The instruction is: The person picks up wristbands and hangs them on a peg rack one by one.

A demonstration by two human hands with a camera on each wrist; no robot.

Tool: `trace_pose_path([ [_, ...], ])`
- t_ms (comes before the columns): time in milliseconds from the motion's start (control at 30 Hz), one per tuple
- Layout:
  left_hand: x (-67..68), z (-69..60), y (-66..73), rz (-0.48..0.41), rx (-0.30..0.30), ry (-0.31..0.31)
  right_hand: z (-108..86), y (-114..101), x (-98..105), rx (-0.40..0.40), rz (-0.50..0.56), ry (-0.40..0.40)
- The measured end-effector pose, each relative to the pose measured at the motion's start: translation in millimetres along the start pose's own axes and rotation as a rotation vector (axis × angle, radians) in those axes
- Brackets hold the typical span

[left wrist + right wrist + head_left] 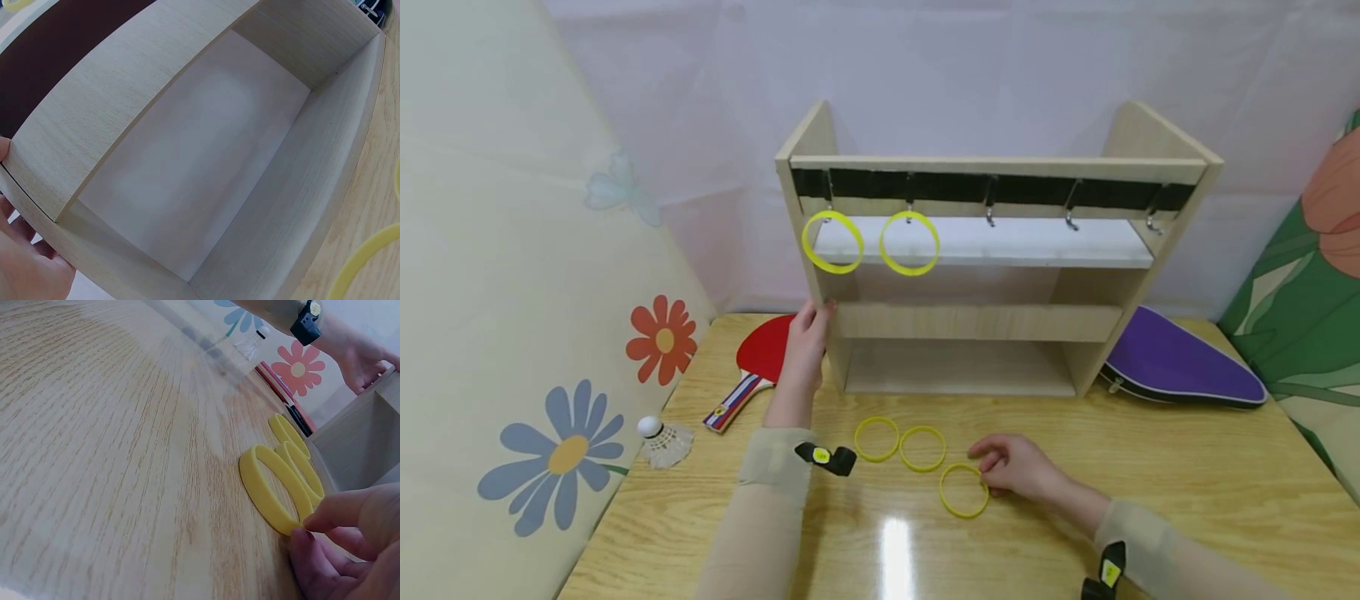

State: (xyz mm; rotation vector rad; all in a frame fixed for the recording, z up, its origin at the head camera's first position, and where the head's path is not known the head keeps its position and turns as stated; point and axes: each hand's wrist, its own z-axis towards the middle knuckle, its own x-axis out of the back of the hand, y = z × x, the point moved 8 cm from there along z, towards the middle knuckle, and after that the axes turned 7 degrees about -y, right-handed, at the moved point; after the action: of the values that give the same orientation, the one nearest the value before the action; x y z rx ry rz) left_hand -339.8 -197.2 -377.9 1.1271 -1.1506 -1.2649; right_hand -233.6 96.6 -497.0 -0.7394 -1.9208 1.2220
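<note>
A small wooden shelf rack (977,322) stands on the table with a row of metal hooks (991,218) along a black strip. My left hand (808,337) grips the edge of its left side panel, thumb at the front. Yellow rings hang from the two leftmost hooks, one ring (833,269) at the far left and another ring (910,272) beside it. On the table lie two more, a left ring (877,460) and a middle ring (922,469). Thumb and fingertips of my right hand (1018,468) pinch the right edge of the nearest yellow ring (259,490), which rests on the tabletop.
A red table tennis paddle (765,350) lies left of the rack, partly behind my left hand. Further left is a shuttlecock (666,444). A purple case (1187,358) leans at the rack's right side. The wooden table (1187,467) carries everything.
</note>
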Motion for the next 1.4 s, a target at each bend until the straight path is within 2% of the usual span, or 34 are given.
trace_pose_path([
  [533, 1.1, 0.7, -0.3, -0.005, -0.006, 0.027, 0.1, 0, -1, -0.006, 0.021, 0.054],
  [767, 0.6, 0.5, -1.5, -0.009, 0.009, 0.004, -1.5, 3, 0, -0.021, 0.063, 0.066],
  [1133, -0.3, 0.4, -1.0, -0.024, 0.011, 0.001, -4.5, 8, 4, -0.102, 0.102, 0.105],
  [1400, 0.7, 1.3, -1.9, -0.019, 0.008, 0.003, -8.7, 4, 11, -0.104, 0.128, 0.137],
])
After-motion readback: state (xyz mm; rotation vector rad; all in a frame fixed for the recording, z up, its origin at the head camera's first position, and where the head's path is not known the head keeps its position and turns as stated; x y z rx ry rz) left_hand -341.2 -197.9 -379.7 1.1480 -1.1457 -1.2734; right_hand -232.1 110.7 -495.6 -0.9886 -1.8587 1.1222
